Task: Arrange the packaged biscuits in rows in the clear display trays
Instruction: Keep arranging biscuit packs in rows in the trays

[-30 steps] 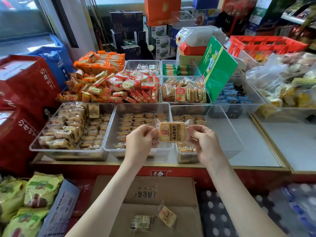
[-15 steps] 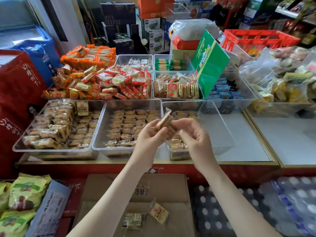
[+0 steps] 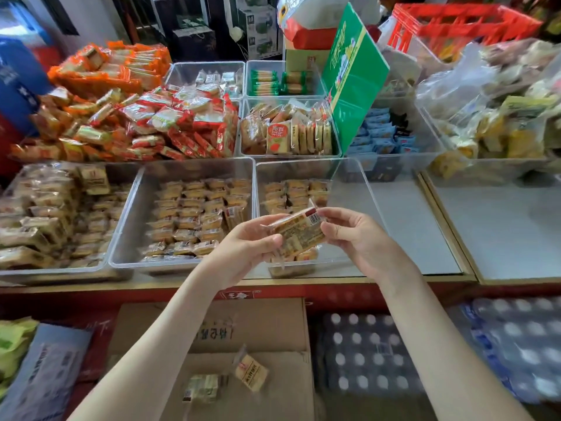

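Note:
A yellow-brown biscuit packet with a barcode facing up is held between both hands over the near edge of a clear tray. My left hand pinches its left end; my right hand pinches its right end. That tray holds rows of the same packets along its left side, and its right part is bare. The middle tray holds several neat rows of packets. The left tray is heaped with similar packets.
Below the counter an open cardboard box holds two loose packets. Trays of red, orange and blue snacks stand behind, with a green sign leaning at the back. Bottled water packs lie at lower right. The counter surface stretches right.
The packet has been turned over between my hands, from front face towards me to barcode side up. The camera has moved closer and lower towards the trays.

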Action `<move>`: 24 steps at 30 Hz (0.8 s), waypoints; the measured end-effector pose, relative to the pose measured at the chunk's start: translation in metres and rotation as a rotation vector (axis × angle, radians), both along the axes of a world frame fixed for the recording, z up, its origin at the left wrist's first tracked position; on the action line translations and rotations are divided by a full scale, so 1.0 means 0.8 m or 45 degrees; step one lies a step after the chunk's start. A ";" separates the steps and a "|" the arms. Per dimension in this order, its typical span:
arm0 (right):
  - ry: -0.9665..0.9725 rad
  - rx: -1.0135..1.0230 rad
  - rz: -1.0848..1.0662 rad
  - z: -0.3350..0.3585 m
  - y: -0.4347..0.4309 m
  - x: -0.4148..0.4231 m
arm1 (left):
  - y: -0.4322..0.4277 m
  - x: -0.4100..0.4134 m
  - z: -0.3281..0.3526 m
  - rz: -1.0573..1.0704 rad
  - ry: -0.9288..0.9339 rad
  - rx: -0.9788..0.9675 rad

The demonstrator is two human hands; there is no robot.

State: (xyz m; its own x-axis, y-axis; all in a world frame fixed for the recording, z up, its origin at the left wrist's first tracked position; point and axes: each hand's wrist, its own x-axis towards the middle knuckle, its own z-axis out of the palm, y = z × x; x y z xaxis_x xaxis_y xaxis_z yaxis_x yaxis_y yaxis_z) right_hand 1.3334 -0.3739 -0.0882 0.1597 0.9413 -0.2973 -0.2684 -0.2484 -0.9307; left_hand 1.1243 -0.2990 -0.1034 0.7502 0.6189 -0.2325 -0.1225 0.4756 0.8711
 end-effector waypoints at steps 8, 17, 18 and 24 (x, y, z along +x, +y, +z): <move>0.248 -0.181 -0.126 -0.026 0.031 0.043 | 0.010 0.039 -0.026 -0.010 -0.012 -0.024; -1.345 0.165 0.464 -0.071 0.051 0.041 | 0.034 0.098 -0.053 0.236 0.190 -0.016; -1.377 0.144 0.410 -0.080 0.057 0.045 | 0.038 0.106 -0.056 0.228 0.172 -0.040; -0.990 -0.203 -0.046 -0.136 0.120 0.120 | 0.077 0.156 -0.099 -0.011 0.934 0.879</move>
